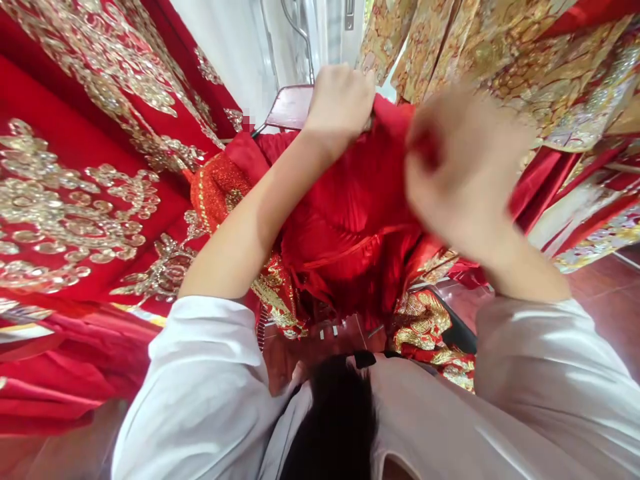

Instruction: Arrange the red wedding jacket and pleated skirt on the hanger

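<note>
A red garment (345, 207) with gold-embroidered, glittering sleeves hangs before me, its plain red lining facing me. My left hand (343, 100) is closed at the garment's upper edge, knuckles up, with red cloth beside its fingers. My right hand (465, 167) is blurred by motion and curled at the garment's right shoulder. Red cloth shows inside the curl of its fingers. The tip of a hanger (259, 131) pokes out at the garment's left shoulder. What lies under the left fingers is hidden.
Red gowns with gold beading (75, 220) hang close on the left. Gold-patterned garments (480, 53) hang at the upper right. Behind the garment are a chair-like pink panel (290, 107) and a bent metal tube (300, 30). Reddish floor tiles (610, 287) show at right.
</note>
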Demonstrator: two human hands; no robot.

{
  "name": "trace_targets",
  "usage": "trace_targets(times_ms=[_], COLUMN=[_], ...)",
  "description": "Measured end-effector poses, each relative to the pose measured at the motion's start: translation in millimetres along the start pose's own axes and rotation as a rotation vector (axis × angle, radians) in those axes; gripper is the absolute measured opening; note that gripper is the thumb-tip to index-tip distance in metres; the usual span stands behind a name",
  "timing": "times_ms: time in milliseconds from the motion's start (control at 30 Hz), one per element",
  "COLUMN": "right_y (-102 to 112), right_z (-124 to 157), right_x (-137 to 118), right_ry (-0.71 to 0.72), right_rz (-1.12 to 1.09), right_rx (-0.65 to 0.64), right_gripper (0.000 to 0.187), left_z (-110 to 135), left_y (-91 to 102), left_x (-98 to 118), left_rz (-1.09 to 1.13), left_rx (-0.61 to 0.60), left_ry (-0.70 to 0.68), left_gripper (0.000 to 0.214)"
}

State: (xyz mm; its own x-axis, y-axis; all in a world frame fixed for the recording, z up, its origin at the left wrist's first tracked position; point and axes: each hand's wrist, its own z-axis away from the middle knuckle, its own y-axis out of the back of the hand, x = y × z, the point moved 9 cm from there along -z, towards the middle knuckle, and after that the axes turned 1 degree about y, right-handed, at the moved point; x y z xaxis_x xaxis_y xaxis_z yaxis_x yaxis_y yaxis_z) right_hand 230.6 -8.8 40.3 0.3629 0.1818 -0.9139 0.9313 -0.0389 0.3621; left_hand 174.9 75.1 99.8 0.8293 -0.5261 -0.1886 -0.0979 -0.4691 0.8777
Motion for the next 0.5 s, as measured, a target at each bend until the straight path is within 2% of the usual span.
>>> trace_targets(times_ms=[33,100,133,200,267,333,367,433,467,500], right_y=[-14,-49,-62,-72,-61,-33,-17,11,18,20], right_z=[10,15,13,5,-2,-6,-8,-16,-24,-36], right_x=[2,28,39,56,53,29,12,-21,-34,-44], right_ry=[0.13,0.179,0.201,0.211,0.231,0.28,0.319,0.415,0.465,0.51], right_rz=[0.437,0.689,0.893,1.161,1.276,1.226,1.179,1.074,1.012,0.937], right_rx=[0.102,0.087,0.066,-0.003,-0.009,0.111,0.208,0.381,0.409,0.378], right_gripper=[0.032,0.032,0.033,0.032,0.029,0.038,0.041,0.039,0.036,0.032], left_z=[1,6,10,22,39,59,71,95,106,115], left_y=[1.9,6.1,7.8,17.2,34.1,48.1,49.0,36.9,27.1,17.7], left_x=[1,4,6,5,-16,-56,-77,-112,-126,-135], left_rz=[-0.003,-0.007,0.021,0.147,0.242,0.21,0.168,0.142,0.153,0.171], left_rx=[0.013,0.025,0.008,-0.004,0.071,0.192,0.21,0.138,0.08,0.035], left_ry=[-0.015,-0.086,-0.151,-0.288,-0.28,-0.11,-0.012,0.113,0.151,0.168], left_gripper=[0.043,0.049,0.056,0.068,0.065,0.055,0.054,0.052,0.05,0.048])
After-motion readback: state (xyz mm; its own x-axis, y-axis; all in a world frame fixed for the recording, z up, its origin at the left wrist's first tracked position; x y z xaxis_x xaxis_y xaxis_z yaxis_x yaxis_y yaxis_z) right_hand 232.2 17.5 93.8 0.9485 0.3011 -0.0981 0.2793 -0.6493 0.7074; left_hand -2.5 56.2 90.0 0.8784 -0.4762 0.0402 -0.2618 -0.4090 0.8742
